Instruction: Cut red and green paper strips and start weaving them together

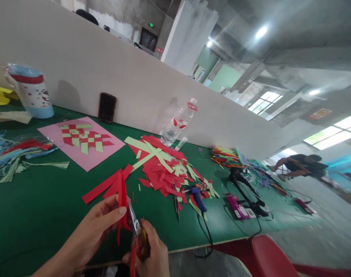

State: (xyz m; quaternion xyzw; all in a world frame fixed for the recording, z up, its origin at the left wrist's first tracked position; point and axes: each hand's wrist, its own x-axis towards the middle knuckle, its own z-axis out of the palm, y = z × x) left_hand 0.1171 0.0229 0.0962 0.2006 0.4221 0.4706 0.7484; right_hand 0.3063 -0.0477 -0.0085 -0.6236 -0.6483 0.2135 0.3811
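Between the thumb and fingers of my left hand [102,219] is a folded red paper strip [122,194], held upright over the table's near edge. My right hand [152,246] grips a pair of scissors [134,219], fingers around the handles. The scissor blades lie against the right side of the red paper; whether they are fully closed is hard to tell. Just beyond my hands, loose red strips [102,188] lie on the green table [68,215]. Farther off is a heap of red and pale green paper scraps [161,169]. A woven paper fish [84,136] rests on a pink sheet [89,163].
A water bottle [177,125], a glue stick [181,143] and a phone [107,107] stand by the partition. A blue glue gun [198,199] with a cord lies right of the scraps. Tassels [22,154] and a cup [32,92] are left. A red chair [272,257] stands at right.
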